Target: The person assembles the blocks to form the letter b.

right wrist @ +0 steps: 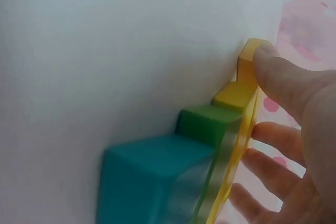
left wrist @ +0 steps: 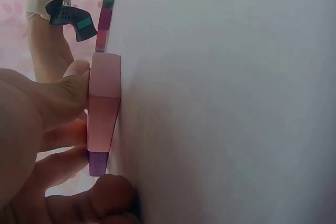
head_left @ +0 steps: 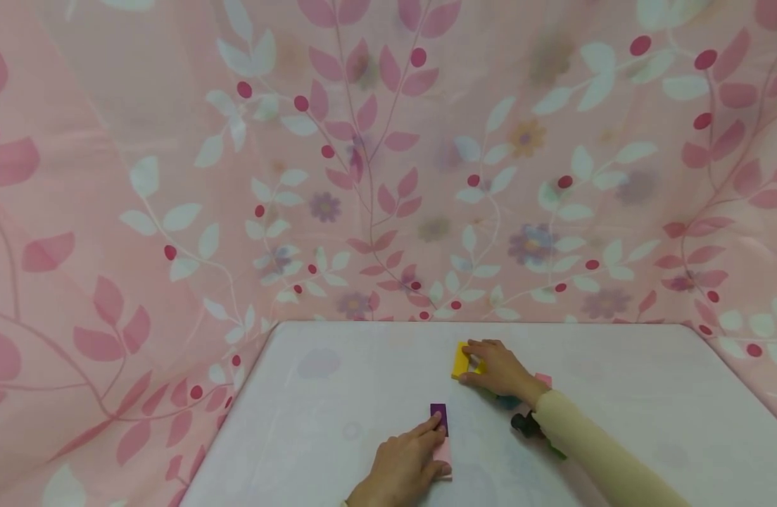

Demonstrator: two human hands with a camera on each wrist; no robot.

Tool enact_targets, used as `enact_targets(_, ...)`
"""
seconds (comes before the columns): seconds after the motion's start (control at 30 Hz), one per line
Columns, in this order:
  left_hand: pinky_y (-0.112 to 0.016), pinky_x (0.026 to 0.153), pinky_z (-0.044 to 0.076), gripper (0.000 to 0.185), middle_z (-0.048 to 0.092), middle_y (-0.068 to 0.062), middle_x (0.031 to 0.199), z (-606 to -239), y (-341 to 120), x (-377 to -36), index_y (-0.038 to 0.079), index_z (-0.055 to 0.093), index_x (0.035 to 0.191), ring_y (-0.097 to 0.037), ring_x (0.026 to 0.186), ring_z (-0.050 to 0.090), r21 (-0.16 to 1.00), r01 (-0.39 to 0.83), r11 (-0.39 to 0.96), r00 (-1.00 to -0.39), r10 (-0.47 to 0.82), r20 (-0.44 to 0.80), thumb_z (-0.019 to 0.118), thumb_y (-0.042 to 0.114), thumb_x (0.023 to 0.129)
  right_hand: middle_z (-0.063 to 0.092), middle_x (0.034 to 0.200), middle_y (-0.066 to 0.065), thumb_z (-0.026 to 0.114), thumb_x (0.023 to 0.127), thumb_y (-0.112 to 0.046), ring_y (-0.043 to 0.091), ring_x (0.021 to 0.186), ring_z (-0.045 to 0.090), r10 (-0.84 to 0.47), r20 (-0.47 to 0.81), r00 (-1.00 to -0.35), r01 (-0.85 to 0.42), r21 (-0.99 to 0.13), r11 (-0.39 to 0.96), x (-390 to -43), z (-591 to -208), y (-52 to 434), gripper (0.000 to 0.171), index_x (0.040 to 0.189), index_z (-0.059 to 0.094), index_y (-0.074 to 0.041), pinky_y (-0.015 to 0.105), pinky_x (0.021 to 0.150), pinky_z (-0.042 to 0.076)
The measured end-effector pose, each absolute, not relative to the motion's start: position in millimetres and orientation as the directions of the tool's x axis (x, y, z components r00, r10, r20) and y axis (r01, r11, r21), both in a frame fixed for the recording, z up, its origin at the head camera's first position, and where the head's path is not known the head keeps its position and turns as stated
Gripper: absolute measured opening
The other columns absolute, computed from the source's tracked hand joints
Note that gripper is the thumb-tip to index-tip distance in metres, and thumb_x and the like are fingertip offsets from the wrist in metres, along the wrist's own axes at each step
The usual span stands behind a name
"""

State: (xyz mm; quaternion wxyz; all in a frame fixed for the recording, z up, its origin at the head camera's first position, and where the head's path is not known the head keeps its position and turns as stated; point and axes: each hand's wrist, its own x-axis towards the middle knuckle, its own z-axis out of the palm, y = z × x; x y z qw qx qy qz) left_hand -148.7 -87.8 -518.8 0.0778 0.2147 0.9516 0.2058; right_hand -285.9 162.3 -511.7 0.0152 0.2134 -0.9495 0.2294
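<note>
My left hand (head_left: 398,465) holds a pink block (head_left: 443,454) that lies flat on the table, its thumb near the closer end. The index finger reaches over a purple block (head_left: 438,410) lined up end to end with the pink one. In the left wrist view the thumb touches the pink block's upper face. Farther back, my right hand (head_left: 499,367) grips a yellow block (head_left: 461,360) with a gap in it, thumb on the near side and fingers across it. Close to that hand, the right wrist view shows a green block (right wrist: 207,119) and a larger teal block (right wrist: 157,156).
Partly behind the right forearm are a pink piece (head_left: 543,380) and a green piece (head_left: 559,452). A black camera (head_left: 526,424) is strapped at the right wrist. Floral cloth (head_left: 388,176) hangs behind the white table (head_left: 338,394).
</note>
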Motion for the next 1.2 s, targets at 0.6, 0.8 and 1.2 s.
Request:
enact_targets(0.6,-0.051,0.088,0.060,0.054,0.053,0.013,0.161,-518,-90,-150,0.027,0.067,0.145,-0.023,0.130,0.068,0.414,0.406,0.815,-0.888,0.458,-0.031,0.075,0.048,0.096,0.057,0.155,0.022,0.077,0.099,-0.031,0.048,0.140,0.051,-0.506,0.101,-0.856,-0.487,-0.483,0.728,-278,-512,137,0.053,0.141,0.066,-0.001,0.066,0.117,0.040)
enact_targets(0.8,-0.048,0.083,0.060,0.054,0.053,0.013,0.161,-520,-90,-149,0.027,0.068,0.144,-0.022,0.129,0.069,0.410,0.410,0.815,-0.889,0.458,-0.022,0.076,0.047,0.095,0.056,0.157,0.019,0.078,0.098,-0.031,0.046,0.141,0.053,-0.542,0.042,-0.840,-0.482,-0.515,0.708,-272,-509,133,0.052,0.142,0.067,-0.004,0.065,0.118,0.040)
enact_targets(1.2,-0.045,0.083,0.060,0.054,0.052,0.010,0.162,-519,-90,-147,0.025,0.068,0.144,-0.022,0.130,0.069,0.407,0.421,0.811,-0.886,0.463,-0.007,0.075,0.047,0.096,0.056,0.158,0.017,0.079,0.097,-0.031,0.043,0.142,0.054,-0.576,0.042,-0.816,-0.511,-0.520,0.685,-269,-512,129,0.053,0.143,0.066,-0.007,0.064,0.118,0.041)
